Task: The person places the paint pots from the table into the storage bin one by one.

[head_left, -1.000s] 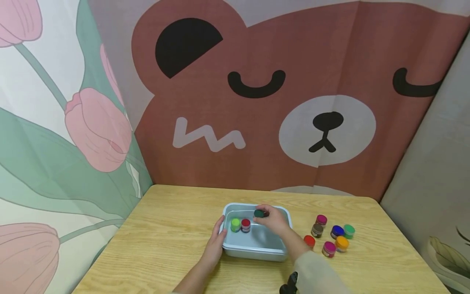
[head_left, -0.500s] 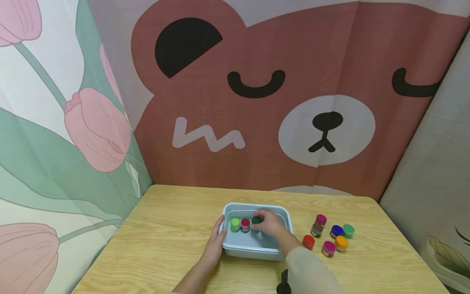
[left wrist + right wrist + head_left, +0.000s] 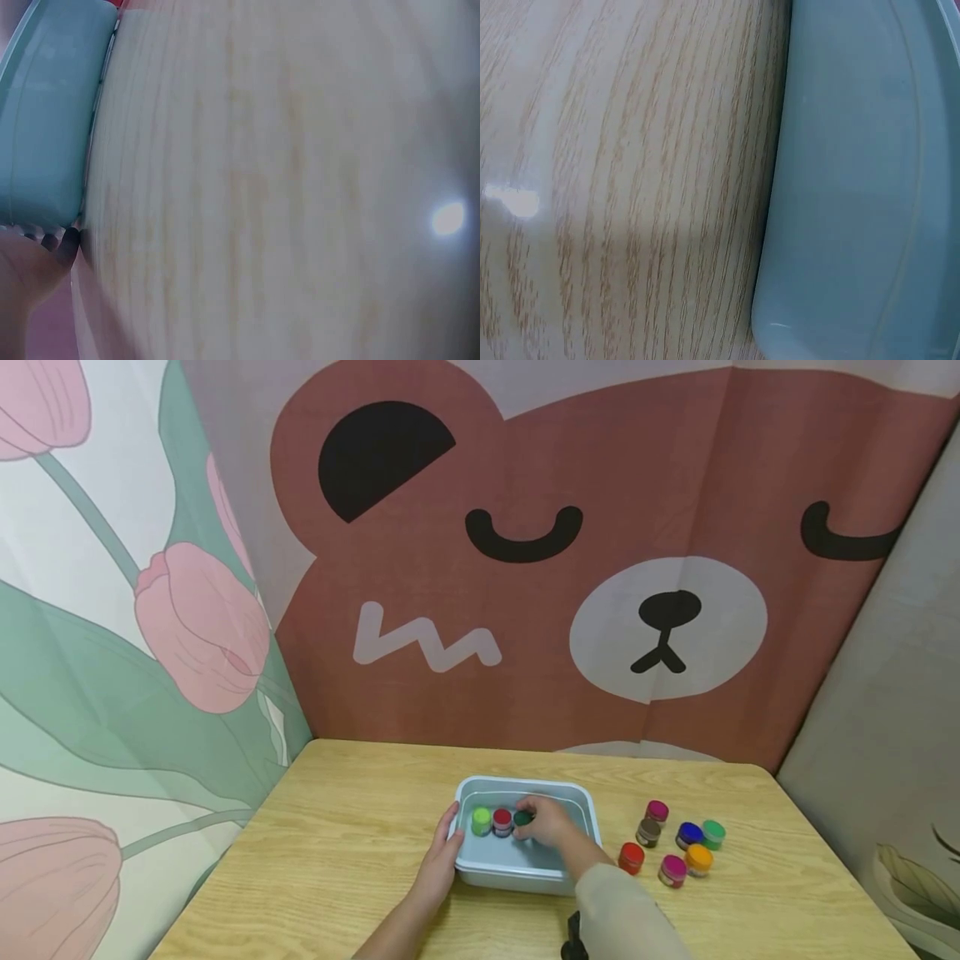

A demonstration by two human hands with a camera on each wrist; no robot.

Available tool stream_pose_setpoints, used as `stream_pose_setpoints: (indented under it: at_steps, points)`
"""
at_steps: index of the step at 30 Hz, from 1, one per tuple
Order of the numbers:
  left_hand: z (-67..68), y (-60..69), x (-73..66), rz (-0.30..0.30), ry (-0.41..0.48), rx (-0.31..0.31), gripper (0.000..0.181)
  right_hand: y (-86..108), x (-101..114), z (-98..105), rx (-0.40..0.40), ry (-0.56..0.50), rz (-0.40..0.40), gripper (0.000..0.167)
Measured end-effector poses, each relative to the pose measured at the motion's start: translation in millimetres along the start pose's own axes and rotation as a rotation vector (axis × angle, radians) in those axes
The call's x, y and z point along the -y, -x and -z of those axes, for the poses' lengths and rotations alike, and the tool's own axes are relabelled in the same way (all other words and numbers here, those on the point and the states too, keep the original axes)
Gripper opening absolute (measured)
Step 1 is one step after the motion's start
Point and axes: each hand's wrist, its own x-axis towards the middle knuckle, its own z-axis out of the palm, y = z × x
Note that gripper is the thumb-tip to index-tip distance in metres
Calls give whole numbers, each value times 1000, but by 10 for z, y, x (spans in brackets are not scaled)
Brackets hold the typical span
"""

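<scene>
In the head view a pale blue tray (image 3: pixel 517 881) holds a lime-lidded jar (image 3: pixel 482 821) and a red-lidded jar (image 3: pixel 502 822) side by side. The right hand (image 3: pixel 550 822) reaches inside, its thumb and fingers pinching a dark green-lidded jar (image 3: pixel 522 818) just right of the red one. The left hand (image 3: pixel 438 867) grips the tray's left side, thumb at the rim. In the left wrist view, the fingers of the left hand (image 3: pixel 37 262) touch the end of the tray (image 3: pixel 52 112). The right wrist view has only the tray (image 3: pixel 847 187) and tabletop; the right hand is out of it.
Right of the tray on the wooden table (image 3: pixel 337 827) stand several jars: magenta (image 3: pixel 672 870), red (image 3: pixel 632 857), brown (image 3: pixel 648 832), blue (image 3: pixel 688 835), green (image 3: pixel 713 834) and orange (image 3: pixel 699 860) among them. A black object (image 3: pixel 574 939) is by the right sleeve. Printed cloth hangs behind.
The right hand has moved the dark green-lidded jar from the tray's back area toward the front, beside the red-lidded jar. The left hand has kept its grip on the tray.
</scene>
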Motion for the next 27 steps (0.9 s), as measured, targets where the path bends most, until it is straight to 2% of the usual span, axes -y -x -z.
stream_pose_setpoints:
  at_steps: [4, 12, 27]
  points:
    - [-9, 0, 2, 15, 2, 1, 52, -7, -20, 1, 5, -37, -6, 50]
    - [-28, -2, 16, 8, 1, -3, 52, 15, -30, 12, 17, -62, -11, 52]
    - [-7, -9, 25, 12, -11, -32, 52, 213, 46, 248, -98, -117, 58, 45]
